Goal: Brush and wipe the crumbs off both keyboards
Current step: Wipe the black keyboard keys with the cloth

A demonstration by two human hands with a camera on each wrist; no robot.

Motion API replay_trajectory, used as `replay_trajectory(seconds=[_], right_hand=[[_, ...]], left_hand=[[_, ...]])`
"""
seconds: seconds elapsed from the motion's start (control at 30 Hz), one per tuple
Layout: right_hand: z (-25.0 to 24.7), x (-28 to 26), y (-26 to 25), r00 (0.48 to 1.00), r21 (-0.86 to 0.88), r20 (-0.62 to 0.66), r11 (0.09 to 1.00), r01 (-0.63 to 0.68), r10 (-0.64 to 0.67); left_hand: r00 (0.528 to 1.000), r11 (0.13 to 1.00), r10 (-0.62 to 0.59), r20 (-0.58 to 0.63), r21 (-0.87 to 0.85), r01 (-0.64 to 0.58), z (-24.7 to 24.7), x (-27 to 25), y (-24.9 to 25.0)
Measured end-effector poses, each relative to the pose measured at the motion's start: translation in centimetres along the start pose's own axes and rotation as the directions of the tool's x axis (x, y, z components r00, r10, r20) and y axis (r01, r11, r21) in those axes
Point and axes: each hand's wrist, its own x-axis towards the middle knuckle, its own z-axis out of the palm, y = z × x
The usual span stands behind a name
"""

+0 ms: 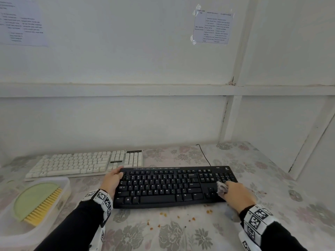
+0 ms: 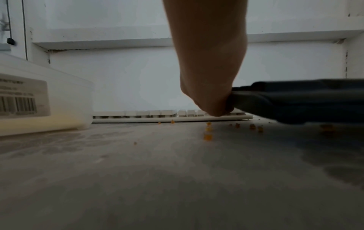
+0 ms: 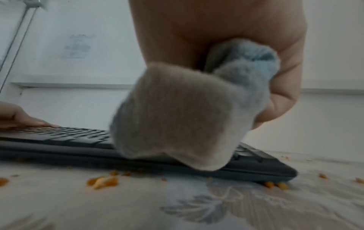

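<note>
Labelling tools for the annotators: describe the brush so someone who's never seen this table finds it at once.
Start at the flowered table and go to its near left corner, in front of the white keyboard. There a translucent plastic tub holds the brush lying flat. It has a pale green half-round back and a straight row of yellow bristles, the only green and yellow thing there, and neither hand touches it.

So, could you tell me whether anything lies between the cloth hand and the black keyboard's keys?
Nothing visible does. The right hand grips the cloth, which already rests on the black keyboard by its right-end keys.
</note>
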Motion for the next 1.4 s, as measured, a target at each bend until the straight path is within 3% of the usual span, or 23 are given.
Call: replay_trajectory(seconds=[0.07,0.17,0.3,0.37,0.47,0.63,0.87,1.0,1.17,1.4], right_hand=[[-0.1,0.0,0.0,1.000,-0.031,-0.016,1.000,-0.003,0.003],[0.6,-1.0,-2.5,0.991,0.001,0.022,0.991,0.134,-0.134],[2.3,-3.0,-7.3,0.920,0.034,0.154,0.933,0.359,-0.360],[2.9,-3.3,-8.4,0.911,-0.023,0.186,0.926,0.378,-0.367],[2.5,-3.0,-7.7,0.943,-0.072,0.172,0.952,0.299,-0.284],[0.1,-0.8,-1.9,0.987,-0.036,0.122,0.993,0.109,-0.104],[-3.4,1.5,5.1,0.983,-0.146,0.016,0.973,-0.177,0.181],[-4.4,3.7,5.7,0.982,-0.102,0.003,0.977,-0.190,0.191],[-4.0,5.1,3.3,0.996,0.058,-0.037,0.995,-0.077,0.079],[-2.5,4.0,3.7,0.987,-0.073,0.018,0.985,-0.156,0.158]], left_hand=[[1.000,0.999,-0.006,-0.002,0.037,0.006,-0.2,0.2,-0.1],[1.000,0.998,-0.016,0.001,0.055,0.016,-0.3,0.5,-0.2],[0.999,0.999,-0.044,0.006,0.002,0.044,-0.1,0.2,0.1],[0.999,0.999,-0.052,0.008,-0.006,0.052,0.0,-0.1,0.3],[0.998,0.997,-0.068,0.018,-0.037,0.068,0.1,-0.3,0.4],[0.997,0.996,-0.071,0.028,-0.055,0.072,0.2,-0.8,0.7],[0.998,0.994,-0.061,0.035,-0.084,0.063,0.3,-1.3,0.9],[0.997,0.990,-0.052,0.053,-0.126,0.058,0.3,-1.6,1.1],[0.995,0.980,-0.060,0.078,-0.186,0.073,0.4,-1.9,1.2],[0.998,0.974,-0.024,0.065,-0.225,0.039,0.7,-1.8,1.4]])
